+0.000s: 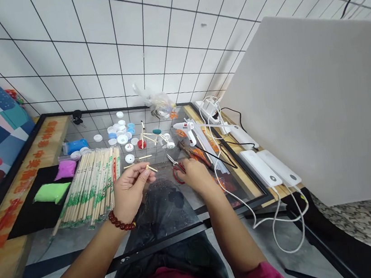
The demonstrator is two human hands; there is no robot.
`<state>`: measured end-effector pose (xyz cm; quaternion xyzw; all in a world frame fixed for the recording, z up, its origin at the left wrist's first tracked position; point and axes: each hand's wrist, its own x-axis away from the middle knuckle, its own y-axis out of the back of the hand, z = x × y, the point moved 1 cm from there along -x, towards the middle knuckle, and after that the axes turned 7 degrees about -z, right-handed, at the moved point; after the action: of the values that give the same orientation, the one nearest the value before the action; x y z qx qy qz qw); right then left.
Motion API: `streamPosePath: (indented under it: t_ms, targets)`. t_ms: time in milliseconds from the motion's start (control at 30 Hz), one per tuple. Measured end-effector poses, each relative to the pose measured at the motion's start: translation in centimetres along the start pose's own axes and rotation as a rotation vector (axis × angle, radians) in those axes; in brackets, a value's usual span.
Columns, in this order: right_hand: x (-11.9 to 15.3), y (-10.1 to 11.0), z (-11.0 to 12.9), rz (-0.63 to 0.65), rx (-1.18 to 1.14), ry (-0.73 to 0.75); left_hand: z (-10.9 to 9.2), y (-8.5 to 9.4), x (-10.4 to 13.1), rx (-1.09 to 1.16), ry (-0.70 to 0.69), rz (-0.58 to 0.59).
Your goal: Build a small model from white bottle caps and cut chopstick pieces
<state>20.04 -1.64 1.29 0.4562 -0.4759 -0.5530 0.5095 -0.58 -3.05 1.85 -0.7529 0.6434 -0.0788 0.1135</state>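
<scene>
My left hand point(133, 184), with a beaded bracelet at the wrist, pinches a short piece of wooden stick point(151, 168) between thumb and fingertips. To its right, my right hand point(195, 174) has its fingers curled at the red handles of the scissors point(176, 170). The scissor blades point away from me, slightly parted, low over the glass tabletop; part of the handles is hidden by the hand. Beyond my left hand lie a cut stick point(145, 157) and a red bottle cap point(141, 144) with sticks standing on it.
Wrapped chopsticks point(90, 183) lie left, beside green clay point(51, 192) and pink clay point(65, 169). White and blue caps point(122, 139) cluster behind. On the right are a glue gun point(187, 130), pliers point(199, 156), glue sticks point(210, 147), power banks point(261, 168) and loose cables.
</scene>
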Motion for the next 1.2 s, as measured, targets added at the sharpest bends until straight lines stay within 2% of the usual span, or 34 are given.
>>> streamPosePath:
  t_ms: [167,333,433,533,633,733,833,967,1033,1200]
  targets:
    - [0.2,0.1,0.6,0.009,0.057,-0.017,0.2,0.0,-0.1,-0.031,-0.042,-0.089]
    - [-0.2,0.2,-0.3,-0.001,-0.019,-0.049,0.4,0.4,-0.2,-0.03,-0.089,-0.071]
    - [-0.4,-0.1,-1.7,-0.005,-0.262,-0.01,0.6,0.4,-0.3,-0.001,-0.096,-0.067]
    - [-0.5,-0.6,-2.6,0.062,-0.683,0.056,0.7,0.3,-0.4,0.024,-0.086,-0.063]
    - [-0.5,-0.8,-2.4,0.138,-1.097,0.065,0.7,0.2,-0.3,0.056,-0.089,-0.037]
    - [-0.3,-0.7,-1.3,0.1,-1.258,0.104,0.7,0.2,-0.3,0.074,-0.1,-0.005]
    - [0.1,-0.4,-0.2,-0.046,-1.102,0.188,0.8,0.3,-0.3,0.072,-0.106,0.018]
    - [1.0,0.2,0.7,-0.316,-0.656,0.278,1.0,0.4,-0.3,0.049,-0.108,0.021]
    - [1.4,0.4,1.2,-0.364,-0.525,0.323,1.1,0.4,-0.3,0.024,-0.11,0.021]
    - [1.8,0.3,2.1,-0.425,-0.4,0.444,1.1,0.5,-0.1,-0.061,-0.119,-0.006]
